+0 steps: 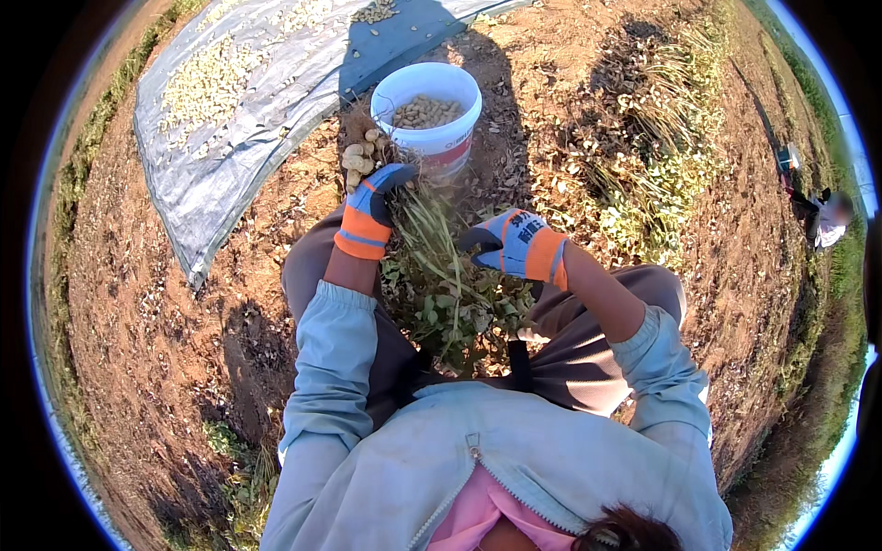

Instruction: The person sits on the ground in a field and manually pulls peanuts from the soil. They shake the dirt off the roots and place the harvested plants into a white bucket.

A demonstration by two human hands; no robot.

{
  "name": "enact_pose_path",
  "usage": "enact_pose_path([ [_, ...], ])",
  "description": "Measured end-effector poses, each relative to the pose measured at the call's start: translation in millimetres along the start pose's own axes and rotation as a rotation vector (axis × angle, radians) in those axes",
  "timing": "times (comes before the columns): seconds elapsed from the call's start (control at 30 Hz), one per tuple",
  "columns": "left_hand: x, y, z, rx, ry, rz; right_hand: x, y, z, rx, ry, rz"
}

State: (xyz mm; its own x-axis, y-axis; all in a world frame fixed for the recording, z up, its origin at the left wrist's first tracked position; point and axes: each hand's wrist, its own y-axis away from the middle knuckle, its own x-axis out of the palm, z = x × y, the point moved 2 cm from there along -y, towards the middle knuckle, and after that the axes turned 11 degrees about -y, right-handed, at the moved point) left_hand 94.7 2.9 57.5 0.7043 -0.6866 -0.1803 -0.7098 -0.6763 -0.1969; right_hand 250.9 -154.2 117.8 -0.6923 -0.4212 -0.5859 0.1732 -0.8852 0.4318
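My left hand (pixel 372 203), in a blue and orange work glove, grips a bunch of peanut plants (pixel 441 255) just below the roots. Peanut pods (pixel 359 157) hang in a cluster from the roots, beside the left wall of a white plastic bucket (pixel 431 141). Peanuts (pixel 427 111) lie inside the bucket. The leafy stems trail down between my knees. My right hand (pixel 513 244), gloved alike, is to the right of the stems, with thumb and fingers apart and nothing seen between them.
A grey tarp (pixel 200 158) with spread peanuts (pixel 210 82) lies at the upper left. Pulled peanut plants (pixel 641 165) are heaped on the soil at the right. Another person (pixel 827 220) is low to the ground at the far right, near a bucket (pixel 787 158).
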Motion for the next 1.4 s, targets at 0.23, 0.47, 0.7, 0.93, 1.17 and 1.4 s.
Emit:
enact_pose_path([
  [0.23, -2.6, -3.7, -3.9, -0.144, 0.226, -0.08, 23.9, -0.1, 7.6, -0.052, 0.421, -0.036],
  [0.47, -18.2, 0.5, -2.2, -0.062, -0.052, -0.065, 11.2, -2.7, -13.5, -0.242, -0.041, -0.422],
  [0.7, -29.5, 9.1, 11.9, -0.015, -0.166, 0.136, 1.8, -37.5, -110.1, 0.441, -0.088, -0.343],
  [0.93, -38.5, 10.3, 3.9, -0.289, 0.742, 0.017, 54.6, -72.9, -115.5, 0.406, -0.09, -0.049],
  [1.17, -61.2, -36.5, -26.2, -0.217, 0.597, 0.143, 94.0, -134.5, -210.5, 0.552, 0.059, -0.048],
  [1.4, -73.5, -37.8, -31.2, -0.073, 0.387, 0.106, 111.4, -215.0, -199.2, 0.426, 0.18, -0.065],
])
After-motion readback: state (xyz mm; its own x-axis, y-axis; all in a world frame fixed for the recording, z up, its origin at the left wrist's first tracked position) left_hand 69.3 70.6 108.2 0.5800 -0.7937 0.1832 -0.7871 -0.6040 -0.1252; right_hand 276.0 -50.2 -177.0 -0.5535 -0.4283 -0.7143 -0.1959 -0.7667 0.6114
